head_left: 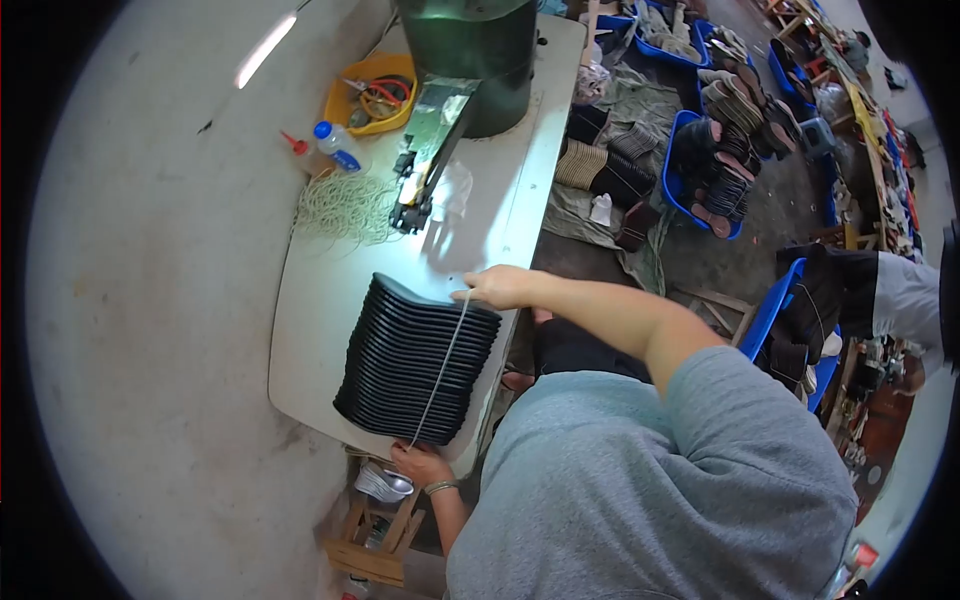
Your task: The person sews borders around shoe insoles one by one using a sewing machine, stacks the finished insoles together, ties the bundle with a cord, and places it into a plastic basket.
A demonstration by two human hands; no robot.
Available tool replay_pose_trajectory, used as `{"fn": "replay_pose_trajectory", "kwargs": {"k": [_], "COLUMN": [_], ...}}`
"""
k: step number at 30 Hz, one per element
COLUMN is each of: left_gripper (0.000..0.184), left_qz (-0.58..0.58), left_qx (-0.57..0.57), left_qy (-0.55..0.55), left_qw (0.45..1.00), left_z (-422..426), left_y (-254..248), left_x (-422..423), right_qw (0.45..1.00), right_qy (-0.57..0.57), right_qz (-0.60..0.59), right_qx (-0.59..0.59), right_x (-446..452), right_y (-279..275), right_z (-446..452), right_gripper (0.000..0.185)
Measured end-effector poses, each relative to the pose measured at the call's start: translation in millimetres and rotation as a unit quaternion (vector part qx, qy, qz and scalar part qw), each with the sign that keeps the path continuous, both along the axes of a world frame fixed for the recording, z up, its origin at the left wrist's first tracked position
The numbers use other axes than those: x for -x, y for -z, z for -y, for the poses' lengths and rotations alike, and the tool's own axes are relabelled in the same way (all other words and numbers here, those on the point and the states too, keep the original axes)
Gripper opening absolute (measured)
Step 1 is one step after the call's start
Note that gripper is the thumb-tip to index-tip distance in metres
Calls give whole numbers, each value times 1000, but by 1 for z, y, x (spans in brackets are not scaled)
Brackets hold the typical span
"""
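A stack of thin black curved pieces, which look like shoe soles (415,360), stands on edge in a row on the white table (305,330). A pale string (441,372) runs taut along the stack from one end to the other. At the far end my right hand (500,287) is closed on the string, with a finger stretched over the end piece. My left hand (420,464), with a bracelet at the wrist, is at the near end beside the table edge, its fingers closed around the string's other end.
A tangle of string (345,208), a blue-capped bottle (340,148), a yellow basket (368,95) and a large green cylinder (480,60) are farther up the table. Blue crates (678,190) with stacked soles stand on the floor. A wooden stool (365,560) stands below the table.
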State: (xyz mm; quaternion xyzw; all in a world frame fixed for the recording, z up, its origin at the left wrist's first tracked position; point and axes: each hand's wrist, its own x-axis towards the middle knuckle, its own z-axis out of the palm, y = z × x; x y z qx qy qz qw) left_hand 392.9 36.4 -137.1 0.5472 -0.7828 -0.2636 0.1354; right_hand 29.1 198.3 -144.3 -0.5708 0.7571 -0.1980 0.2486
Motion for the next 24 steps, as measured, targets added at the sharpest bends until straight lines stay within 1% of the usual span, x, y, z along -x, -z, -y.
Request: {"fn": "replay_pose_trajectory", "kwargs": {"k": [1, 2, 4, 5, 6, 7, 8, 9, 10, 11, 12, 13, 14, 15, 16, 17, 18, 19, 20, 21, 22, 24], "left_gripper": [34, 35, 38, 37, 35, 34, 33, 29, 28, 26, 25, 20, 19, 17, 16, 27, 33, 41, 49, 73, 75, 81], "left_qz": [-73, -84, -105, -208, -253, -293, -329, -321, -266, -208, -149, -118, -95, -71, -49, -80, -159, -233, -305, -316, -314, -309], "left_qx": [-60, -36, 13, -81, -174, -265, -353, -376, -344, -307, -267, -262, -303, -343, -383, -407, -431, -450, -462, -497, -448, -344], "left_qy": [-58, -22, 48, -27, -75, -122, -170, -179, -107, -33, 42, 145, 146, 148, 151, 70, -1, -74, -150, -123, -132, -141], "left_qw": [994, 996, 993, 974, 949, 910, 859, 850, 894, 928, 951, 947, 937, 925, 910, 907, 888, 859, 819, 799, 826, 875], "left_z": [4, 9, 18, 23, 30, 40, 46, 45, 54, 74, 95, 117, 128, 136, 143, 149, 142, 123, 102, 84, 70, 51], "left_y": [-6, 3, 30, 40, 39, 31, 24, -3, 1, 8, 15, 24, 20, 12, 8, 18, 17, 4, -6, -9, -7, -4], "left_x": [15, 17, 18, 20, 16, 12, 7, 15, 9, -3, -13, -21, -21, -20, -15, -24, -16, -5, 7, 25, 36, 52], "right_qw": [999, 996, 988, 979, 965, 948, 940, 931, 922, 918, 928, 934, 934, 907, 886, 862, 836, 868, 897, 885, 888, 909], "right_qy": [33, 81, 76, 100, 122, 144, 143, 142, 140, 147, 149, 150, 149, 264, 303, 342, 380, 354, 324, 326, 322, 308], "right_qz": [17, 27, 111, 169, 227, 282, 308, 333, 358, 364, 321, 276, 228, 318, 346, 371, 395, 348, 300, 330, 327, 279], "right_qx": [7, 27, 77, 62, 46, 32, 37, 41, 45, 59, 116, 173, 229, 82, 60, 39, 19, -3, -28, -39, -23, 32], "right_x": [-3, -11, -24, -29, -35, -37, -35, -32, -27, -19, -12, -7, -3, 0, -8, -26, -43, -60, -73, -82, -88, -96], "right_y": [2, 13, 15, 15, 13, 15, 17, 23, 22, 21, 33, 56, 69, 57, 38, 16, 5, 6, 8, -10, -11, -21], "right_z": [11, 23, 38, 37, 36, 35, 32, 27, 22, 19, 21, 29, 37, 40, 39, 40, 41, 48, 55, 58, 61, 61], "right_gripper": [58, 62, 69, 69, 69, 69, 67, 66, 65, 58, 56, 54, 52, 43, 50, 62, 74, 92, 109, 107, 108, 106]}}
